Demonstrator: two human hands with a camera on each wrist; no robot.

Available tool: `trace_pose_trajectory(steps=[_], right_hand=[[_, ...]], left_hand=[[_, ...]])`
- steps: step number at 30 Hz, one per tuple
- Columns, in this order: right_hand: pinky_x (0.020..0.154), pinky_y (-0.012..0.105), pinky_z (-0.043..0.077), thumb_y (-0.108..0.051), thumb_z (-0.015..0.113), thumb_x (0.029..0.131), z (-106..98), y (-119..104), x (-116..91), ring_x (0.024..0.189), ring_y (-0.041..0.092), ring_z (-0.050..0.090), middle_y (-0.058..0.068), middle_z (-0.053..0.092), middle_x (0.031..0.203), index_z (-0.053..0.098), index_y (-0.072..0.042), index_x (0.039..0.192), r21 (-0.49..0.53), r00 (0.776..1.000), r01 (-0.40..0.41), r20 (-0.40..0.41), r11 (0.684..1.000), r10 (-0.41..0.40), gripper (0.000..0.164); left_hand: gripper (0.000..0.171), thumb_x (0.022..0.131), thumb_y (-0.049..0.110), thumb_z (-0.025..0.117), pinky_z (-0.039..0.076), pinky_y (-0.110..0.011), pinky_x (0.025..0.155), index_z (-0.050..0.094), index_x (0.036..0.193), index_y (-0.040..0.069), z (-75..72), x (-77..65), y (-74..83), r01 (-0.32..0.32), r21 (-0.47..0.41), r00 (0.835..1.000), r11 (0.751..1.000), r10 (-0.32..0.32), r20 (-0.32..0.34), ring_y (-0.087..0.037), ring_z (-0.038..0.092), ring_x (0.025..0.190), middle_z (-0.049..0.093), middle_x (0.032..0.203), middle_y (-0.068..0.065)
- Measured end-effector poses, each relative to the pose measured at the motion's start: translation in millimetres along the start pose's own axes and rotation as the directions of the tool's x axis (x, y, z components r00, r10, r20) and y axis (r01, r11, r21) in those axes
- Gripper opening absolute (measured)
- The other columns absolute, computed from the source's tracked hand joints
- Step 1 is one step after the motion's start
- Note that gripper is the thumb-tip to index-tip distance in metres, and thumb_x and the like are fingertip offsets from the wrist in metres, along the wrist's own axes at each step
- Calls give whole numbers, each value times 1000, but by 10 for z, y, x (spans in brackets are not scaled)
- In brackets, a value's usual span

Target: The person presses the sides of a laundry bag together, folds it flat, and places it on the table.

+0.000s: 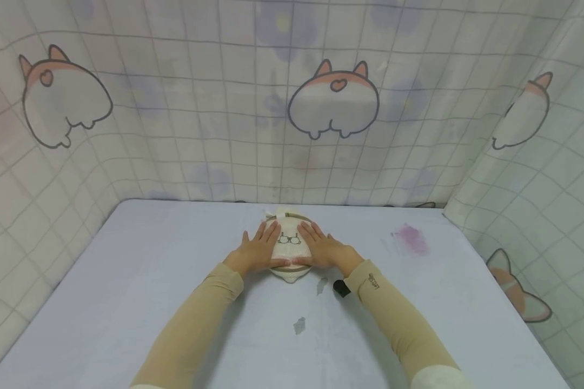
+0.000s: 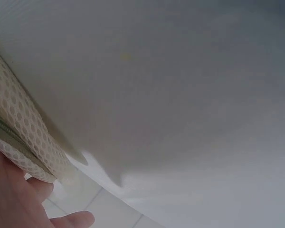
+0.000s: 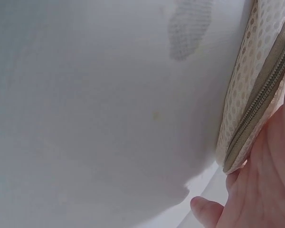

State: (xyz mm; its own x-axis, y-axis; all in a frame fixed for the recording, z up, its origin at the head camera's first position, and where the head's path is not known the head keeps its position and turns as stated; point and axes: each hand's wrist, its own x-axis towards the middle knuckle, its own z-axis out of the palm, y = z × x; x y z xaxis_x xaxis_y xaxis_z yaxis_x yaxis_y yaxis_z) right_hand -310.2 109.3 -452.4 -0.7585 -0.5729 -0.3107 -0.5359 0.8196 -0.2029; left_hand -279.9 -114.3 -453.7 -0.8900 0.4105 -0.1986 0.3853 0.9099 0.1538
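A cream mesh laundry bag (image 1: pixel 289 249) with a small glasses print lies near the table's far edge in the head view. My left hand (image 1: pixel 258 252) rests on its left side, fingers straight and pointing away from me. On the opposite side my right hand (image 1: pixel 325 251) presses it the same way, and the two thumbs nearly meet at its near part. Along the bag's side runs an olive zipper (image 3: pixel 259 102), beside the right palm in the right wrist view. The left wrist view has the mesh wall (image 2: pixel 23 111) at its left edge, just above the left hand (image 2: pixel 14 199).
The bag lies on a white-covered table (image 1: pixel 141 281). A small black object (image 1: pixel 342 288) is by the right wrist. Grey patches (image 1: pixel 299 326) and a pink stain (image 1: pixel 412 239) mark the cover. Grid-patterned cloth (image 1: pixel 224 108) with cartoon animals hangs behind and at both sides.
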Motion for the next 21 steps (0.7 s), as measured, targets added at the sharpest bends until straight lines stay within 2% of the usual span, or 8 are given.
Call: trace_pose_trajectory(steps=[8, 15, 21], right_hand=[[121, 61, 13, -67, 44, 101, 41, 18, 9, 155, 30, -13, 8, -12, 171, -7, -9, 164, 11, 1000, 0, 8, 1000, 0, 99], [121, 61, 12, -64, 48, 101, 19, 10, 23, 155, 31, -14, 8, -12, 171, -7, -9, 164, 37, 1000, 4, 5, 999, -4, 100], [122, 59, 12, -65, 46, 101, 1, 12, 43, 155, 32, -13, 10, -8, 171, -6, -9, 164, 36, 1000, 10, 12, 999, -10, 99]], left_hand=[[100, 101, 65, 47, 11, -73, 115, 1, 164, 2, 52, -36, -13, 4, -35, 1000, 999, -4, 23, -37, -5, 155, -3, 171, -12], [98, 101, 66, 44, 13, -72, 116, 3, 164, 3, 60, -34, -13, 22, 4, 999, 1000, -22, 31, -36, -4, 155, -3, 171, -12], [97, 101, 67, 43, 12, -72, 116, 4, 164, 4, 50, -13, -21, 35, 0, 998, 999, -35, 51, -34, -4, 156, -2, 171, -11]])
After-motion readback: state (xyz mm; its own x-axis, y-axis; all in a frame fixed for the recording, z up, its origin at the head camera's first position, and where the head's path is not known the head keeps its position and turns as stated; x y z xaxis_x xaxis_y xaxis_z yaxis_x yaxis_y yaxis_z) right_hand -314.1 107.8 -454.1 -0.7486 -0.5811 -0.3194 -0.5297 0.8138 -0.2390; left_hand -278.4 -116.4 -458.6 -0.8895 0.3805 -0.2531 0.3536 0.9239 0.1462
